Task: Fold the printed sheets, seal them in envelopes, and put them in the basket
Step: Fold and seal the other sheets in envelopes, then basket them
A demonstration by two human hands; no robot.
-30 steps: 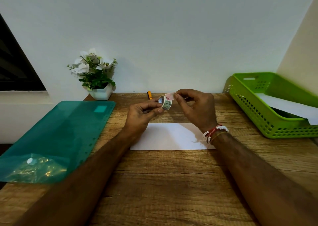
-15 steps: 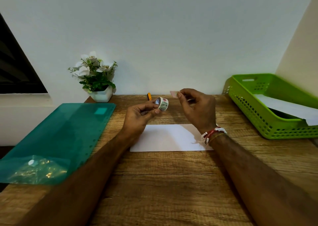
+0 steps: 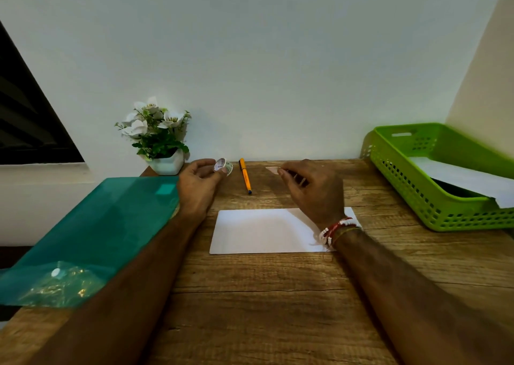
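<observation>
Left hand (image 3: pixel 199 182) pinches a tape roll (image 3: pixel 223 166) at ten o'clock. Right hand (image 3: pixel 311 188) pinches a torn strip (image 3: pixel 272 169), likely for sealing the envelope (image 3: pixel 258 229) below.

one view only, worn on the head. it looks forward and slightly down across the surface (image 3: pixel 250 309) toward the wall (image 3: pixel 264 58), which fills the upper half. both forearms enter from the bottom corners, and the left hand (image 3: pixel 199 181) and right hand (image 3: pixel 314 189) sit mid-frame near the far edge. it is near enough to show the roll (image 3: pixel 223 166) pinched in the left and a small strip (image 3: pixel 272 169) in the right, but not to read any print. the wide lens cuts the folder (image 3: pixel 97 225) at the left edge and the basket (image 3: pixel 411 197) at the right.
</observation>
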